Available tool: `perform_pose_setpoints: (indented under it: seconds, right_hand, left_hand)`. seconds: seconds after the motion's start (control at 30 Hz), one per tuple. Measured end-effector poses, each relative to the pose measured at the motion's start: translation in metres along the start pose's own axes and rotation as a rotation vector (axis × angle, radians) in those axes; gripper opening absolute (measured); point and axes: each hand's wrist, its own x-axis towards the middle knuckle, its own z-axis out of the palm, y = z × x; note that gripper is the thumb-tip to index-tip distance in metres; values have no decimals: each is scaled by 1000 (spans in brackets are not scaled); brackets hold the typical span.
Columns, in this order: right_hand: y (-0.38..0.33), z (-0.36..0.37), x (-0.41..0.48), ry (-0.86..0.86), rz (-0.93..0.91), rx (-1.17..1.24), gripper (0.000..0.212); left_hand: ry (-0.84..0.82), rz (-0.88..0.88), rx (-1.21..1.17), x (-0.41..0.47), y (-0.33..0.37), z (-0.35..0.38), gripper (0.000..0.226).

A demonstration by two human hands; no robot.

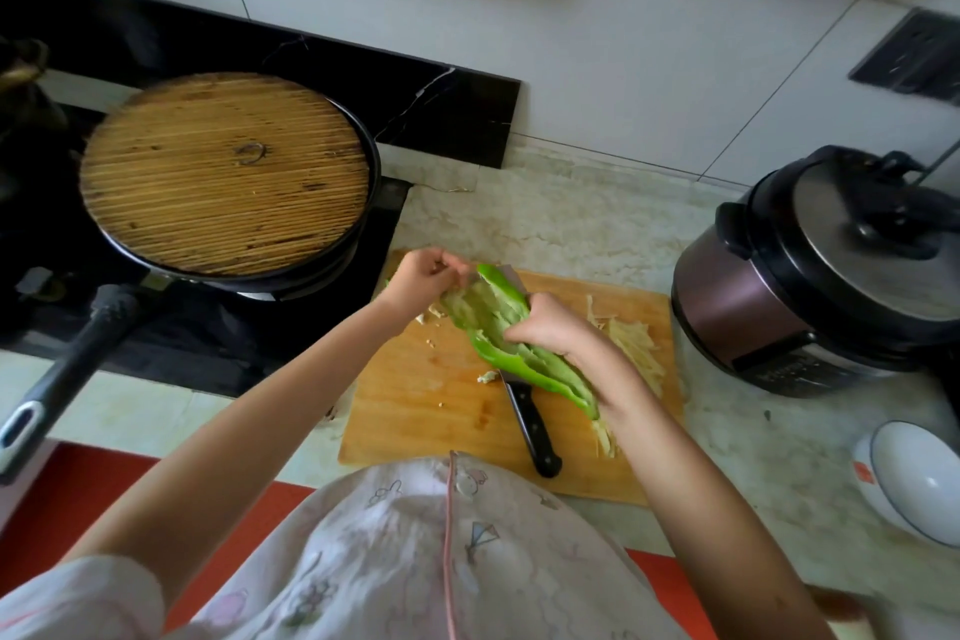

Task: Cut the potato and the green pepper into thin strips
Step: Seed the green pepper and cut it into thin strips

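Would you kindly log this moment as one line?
left hand: pinches split green pepper | right hand: grips it | black-handled knife: lying on wooden cutting board | pale potato strips: cut

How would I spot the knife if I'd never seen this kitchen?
Find the wooden board between the pan and the cooker. The knife lies on it, blade under the green pepper; its black handle is the only dark thing there.

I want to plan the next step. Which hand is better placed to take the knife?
Right. The right hand, gripping the green pepper, is nearer the knife handle than the left hand at the pepper's far end.
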Motion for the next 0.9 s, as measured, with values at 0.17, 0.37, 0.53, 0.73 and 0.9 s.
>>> perform_pose_setpoints:
  seconds: [0.17,0.37,0.53,0.73,0.9]
  right_hand:
    - [2,0,-4,242,-32,-121,10]
    - [-6,10,-8,382,-102,-277,25]
    - [-12,8,-11,363,-121,-282,28]
    - [-14,0,-12,223,-107,-205,14]
    - [-17,-2,-13,308,-147,-232,13]
  left_hand:
    - [119,-46,56,8,-9,-12,30]
    - [4,-130,190,5,-6,0,36]
    - [-65,12,537,-7,-6,13,83]
    - [-4,114,575,-7,-12,14,71]
    - [29,137,819,-8,-4,14,67]
